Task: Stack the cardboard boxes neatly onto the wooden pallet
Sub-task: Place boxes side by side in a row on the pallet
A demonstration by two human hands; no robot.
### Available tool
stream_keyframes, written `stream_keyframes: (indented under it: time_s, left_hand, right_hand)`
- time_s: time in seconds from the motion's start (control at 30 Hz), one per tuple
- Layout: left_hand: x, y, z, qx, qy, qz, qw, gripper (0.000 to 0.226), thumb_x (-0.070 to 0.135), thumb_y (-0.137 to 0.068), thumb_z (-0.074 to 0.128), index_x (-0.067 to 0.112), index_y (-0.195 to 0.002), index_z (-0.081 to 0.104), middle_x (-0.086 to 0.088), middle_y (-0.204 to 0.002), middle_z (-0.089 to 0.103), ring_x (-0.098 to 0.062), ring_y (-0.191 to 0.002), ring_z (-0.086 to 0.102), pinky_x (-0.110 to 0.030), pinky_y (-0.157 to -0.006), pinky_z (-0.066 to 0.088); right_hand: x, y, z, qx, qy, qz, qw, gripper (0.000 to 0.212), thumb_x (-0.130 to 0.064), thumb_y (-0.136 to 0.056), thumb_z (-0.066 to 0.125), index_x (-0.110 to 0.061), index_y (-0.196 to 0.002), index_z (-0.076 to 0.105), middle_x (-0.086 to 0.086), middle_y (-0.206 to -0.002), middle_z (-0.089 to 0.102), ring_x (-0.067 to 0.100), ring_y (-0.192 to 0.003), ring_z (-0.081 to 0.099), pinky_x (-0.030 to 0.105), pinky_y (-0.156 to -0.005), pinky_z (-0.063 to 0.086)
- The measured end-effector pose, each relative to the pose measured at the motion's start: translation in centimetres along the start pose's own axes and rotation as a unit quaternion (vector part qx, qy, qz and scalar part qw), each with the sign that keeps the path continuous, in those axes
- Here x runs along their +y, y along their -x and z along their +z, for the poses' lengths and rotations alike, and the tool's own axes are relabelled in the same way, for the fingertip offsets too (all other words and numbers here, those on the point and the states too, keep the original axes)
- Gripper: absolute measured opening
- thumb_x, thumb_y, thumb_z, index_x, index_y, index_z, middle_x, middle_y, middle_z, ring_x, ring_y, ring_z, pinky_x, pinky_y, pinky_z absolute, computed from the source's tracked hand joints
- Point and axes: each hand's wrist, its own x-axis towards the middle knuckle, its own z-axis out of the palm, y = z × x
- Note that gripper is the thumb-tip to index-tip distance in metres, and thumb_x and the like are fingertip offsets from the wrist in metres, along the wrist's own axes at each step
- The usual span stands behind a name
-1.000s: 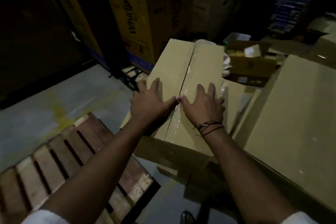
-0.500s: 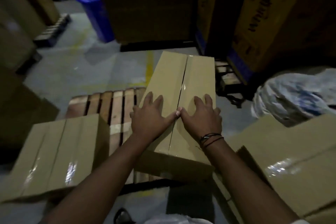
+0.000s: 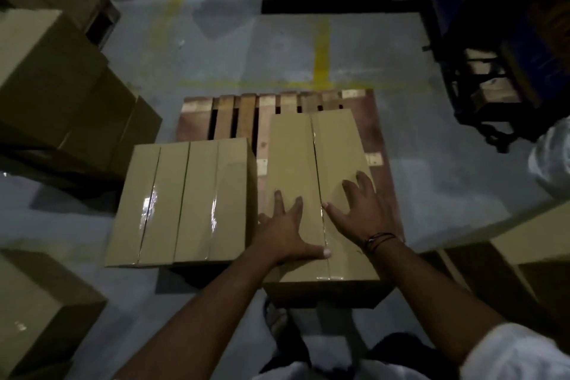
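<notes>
A long taped cardboard box [image 3: 311, 160] lies on the right half of the wooden pallet [image 3: 243, 114], its near end past the pallet's front edge. My left hand [image 3: 287, 231] lies flat on the box's top near the tape seam, fingers spread. My right hand [image 3: 364, 210] rests flat on the top, right of the seam, with dark bands at the wrist. Two more taped boxes [image 3: 182, 203] sit side by side on the pallet's left half, close to the box under my hands.
Stacks of cardboard boxes [image 3: 52, 92] stand to the left, and another box [image 3: 34, 305] at the lower left. More boxes [image 3: 530, 259] rise at the right. A dark pallet jack [image 3: 487, 80] and a plastic-wrapped bundle [image 3: 552, 157] are at the far right. Yellow floor lines lie beyond the pallet.
I turned left from the box pile to face the pallet. The box under my hands has come down onto the pallet's right half beside the other two boxes.
</notes>
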Motion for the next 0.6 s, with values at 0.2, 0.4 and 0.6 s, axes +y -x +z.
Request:
stream_keyframes:
  time_s: [0.2, 0.4, 0.6]
  left_hand:
    - [-7.1, -5.8, 2.7, -0.039, -0.009, 0.016, 0.999, 0.142, 0.084, -0.054, 0.075, 0.043, -0.158, -0.013, -0.003, -0.157, -0.043, -0.057, -0.148, -0.006, -0.063, -0.118, 0.017]
    - [-11.4, -11.0, 5.9, -0.065, -0.030, 0.039, 0.997, 0.145, 0.072, -0.057, 0.085, 0.048, -0.154, -0.020, 0.008, -0.146, -0.057, -0.056, -0.148, -0.009, -0.066, -0.112, 0.030]
    - [-14.3, -15.8, 8.3, -0.044, -0.024, 0.020, 0.999, 0.149, 0.065, -0.056, 0.089, 0.048, -0.152, -0.023, 0.007, -0.141, -0.061, -0.057, -0.147, -0.012, -0.065, -0.110, 0.035]
  right_hand:
    - [-1.3, -2.9, 8.0, -0.006, 0.020, 0.005, 1.000, 0.073, -0.076, -0.084, 0.047, -0.035, -0.144, 0.039, -0.005, -0.164, 0.016, 0.033, -0.140, 0.031, 0.048, -0.108, 0.035]
    - [0.6, -5.8, 15.0, -0.018, 0.006, -0.017, 1.000, 0.079, -0.080, -0.082, 0.047, -0.036, -0.146, 0.036, -0.005, -0.165, 0.013, 0.033, -0.147, 0.026, 0.050, -0.116, 0.025]
    - [1.2, -9.4, 20.9, -0.019, -0.012, -0.035, 0.999, 0.082, -0.080, -0.082, 0.050, -0.033, -0.148, 0.039, -0.006, -0.165, 0.013, 0.036, -0.149, 0.022, 0.052, -0.116, 0.027]
